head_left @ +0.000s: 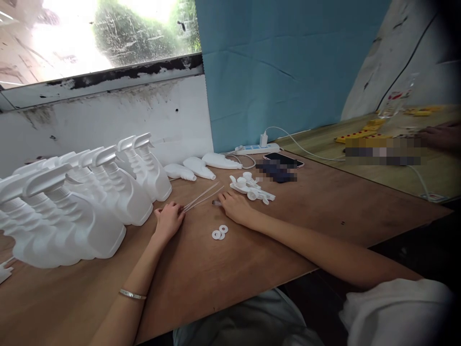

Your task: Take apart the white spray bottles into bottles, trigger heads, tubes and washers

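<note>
My left hand (168, 222) rests on the brown tabletop with its fingers curled around the near ends of several thin white plastic tubes (202, 197), which fan out away from it. My right hand (235, 206) lies low over the table, pinching a small greyish cylindrical piece (216, 203) that sticks out left of the fingers. Just beyond the right hand sits a pile of white plastic sprayer parts (252, 186). Three flat white washers (216, 234) lie overlapping between my forearms.
Rows of white spray bottles (97, 226) with trigger heads stand on the left. Three headless white bottles (199, 168) lie near the wall. A phone (284, 159) and power strip (254, 148) are behind the parts. Another person's hand (441, 136) shows at far right.
</note>
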Motion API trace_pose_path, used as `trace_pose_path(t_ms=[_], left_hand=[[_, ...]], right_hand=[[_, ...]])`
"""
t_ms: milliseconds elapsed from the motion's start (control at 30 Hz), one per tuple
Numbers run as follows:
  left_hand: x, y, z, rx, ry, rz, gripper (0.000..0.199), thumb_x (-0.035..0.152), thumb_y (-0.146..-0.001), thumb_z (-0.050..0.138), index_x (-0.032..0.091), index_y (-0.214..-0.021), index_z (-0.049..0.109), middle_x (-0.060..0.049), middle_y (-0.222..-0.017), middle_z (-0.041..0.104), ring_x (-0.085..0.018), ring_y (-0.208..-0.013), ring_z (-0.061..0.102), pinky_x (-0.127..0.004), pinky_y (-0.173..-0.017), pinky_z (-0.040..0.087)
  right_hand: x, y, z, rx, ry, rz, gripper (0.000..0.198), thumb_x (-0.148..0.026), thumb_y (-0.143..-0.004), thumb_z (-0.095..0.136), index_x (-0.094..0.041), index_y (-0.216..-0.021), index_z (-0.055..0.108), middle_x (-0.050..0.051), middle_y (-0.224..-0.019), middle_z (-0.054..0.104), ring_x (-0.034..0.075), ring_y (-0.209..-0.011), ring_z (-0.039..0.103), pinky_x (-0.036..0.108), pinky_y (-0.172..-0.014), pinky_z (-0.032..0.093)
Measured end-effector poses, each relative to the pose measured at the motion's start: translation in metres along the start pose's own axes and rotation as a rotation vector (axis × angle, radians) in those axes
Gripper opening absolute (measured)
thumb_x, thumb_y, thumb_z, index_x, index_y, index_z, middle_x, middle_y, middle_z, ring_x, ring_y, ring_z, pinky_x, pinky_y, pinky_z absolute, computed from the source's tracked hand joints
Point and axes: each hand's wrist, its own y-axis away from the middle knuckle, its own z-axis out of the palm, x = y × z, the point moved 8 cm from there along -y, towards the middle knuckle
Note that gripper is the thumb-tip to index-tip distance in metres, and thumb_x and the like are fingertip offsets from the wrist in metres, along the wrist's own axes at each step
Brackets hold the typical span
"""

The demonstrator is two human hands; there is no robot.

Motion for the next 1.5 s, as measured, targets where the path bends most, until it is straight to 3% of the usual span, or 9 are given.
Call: trace_pose_path(t_ms=[267, 467, 667, 733, 867, 967, 1133, 1500], left_hand=[[0.003, 0.004, -0.009, -0.061, -0.057, 0.025, 0.024, 0.023, -0.081, 0.042, 0.021, -0.084, 0.065, -0.006, -0.093, 0.063, -0.020, -0.084, 0.057, -0.031, -0.073, 0.036], [-0.012, 0.007, -0.009, -0.162, -0.043, 0.004, 0.019, 0.017, -0.071, 0.049, 0.020, -0.076, 0.066, -0.005, -0.083, 0.066, -0.018, -0.076, 0.059, -0.022, -0.062, 0.038], [-0.016, 0.012, -0.012, -0.182, -0.029, -0.015, 0.017, 0.013, -0.065, 0.049, 0.018, -0.070, 0.065, -0.006, -0.077, 0.065, -0.019, -0.072, 0.059, -0.023, -0.058, 0.038], [-0.014, 0.012, -0.011, -0.180, -0.002, 0.005, 0.021, 0.012, -0.064, 0.048, 0.019, -0.074, 0.065, -0.005, -0.078, 0.065, -0.019, -0.073, 0.059, -0.023, -0.059, 0.039], [-0.012, 0.009, -0.008, -0.185, 0.088, 0.067, 0.042, 0.008, -0.063, 0.048, 0.023, -0.100, 0.061, -0.002, -0.088, 0.064, -0.016, -0.079, 0.059, -0.021, -0.065, 0.042], [-0.011, 0.006, -0.005, -0.159, 0.131, 0.099, 0.044, 0.015, -0.067, 0.050, 0.019, -0.111, 0.054, -0.005, -0.098, 0.062, -0.017, -0.085, 0.058, -0.022, -0.071, 0.043], [-0.001, 0.005, -0.002, -0.125, 0.144, 0.173, 0.036, 0.033, -0.073, 0.052, 0.018, -0.106, 0.058, -0.007, -0.100, 0.059, -0.020, -0.090, 0.056, -0.026, -0.076, 0.043], [0.014, 0.006, 0.000, -0.088, 0.103, 0.214, 0.025, 0.027, -0.080, 0.045, 0.023, -0.094, 0.065, -0.005, -0.091, 0.059, -0.017, -0.077, 0.057, -0.024, -0.066, 0.041]], right_hand=[[0.017, -0.002, 0.010, -0.005, -0.091, 0.060, 0.024, -0.007, -0.078, 0.041, -0.009, -0.101, 0.049, 0.017, -0.097, 0.058, 0.025, -0.093, 0.054, 0.031, -0.076, 0.041], [0.024, -0.006, 0.010, 0.019, -0.175, 0.074, 0.041, -0.004, -0.075, 0.040, -0.003, -0.117, 0.038, 0.021, -0.118, 0.048, 0.024, -0.111, 0.045, 0.032, -0.090, 0.034], [0.026, -0.007, 0.015, -0.018, -0.226, 0.053, 0.041, -0.006, -0.078, 0.038, -0.006, -0.119, 0.037, 0.018, -0.113, 0.052, 0.022, -0.096, 0.056, 0.030, -0.079, 0.040], [0.026, -0.008, 0.016, -0.019, -0.232, 0.052, 0.041, -0.006, -0.078, 0.038, -0.007, -0.119, 0.037, 0.018, -0.113, 0.053, 0.021, -0.097, 0.055, 0.029, -0.080, 0.039], [0.029, -0.012, 0.018, -0.014, -0.233, 0.052, 0.042, -0.003, -0.077, 0.037, -0.007, -0.118, 0.037, 0.017, -0.114, 0.052, 0.021, -0.102, 0.053, 0.030, -0.082, 0.038], [0.031, -0.015, 0.020, -0.016, -0.228, 0.040, 0.043, -0.002, -0.075, 0.037, -0.007, -0.119, 0.038, 0.017, -0.111, 0.054, 0.021, -0.102, 0.053, 0.030, -0.083, 0.038], [0.030, -0.018, 0.022, -0.018, -0.217, -0.007, 0.044, -0.002, -0.075, 0.038, -0.009, -0.119, 0.040, 0.017, -0.113, 0.054, 0.021, -0.098, 0.055, 0.030, -0.081, 0.039], [0.025, -0.024, 0.019, -0.001, -0.203, -0.076, 0.042, -0.001, -0.075, 0.038, -0.012, -0.115, 0.045, 0.013, -0.112, 0.055, 0.020, -0.100, 0.054, 0.029, -0.083, 0.039]])
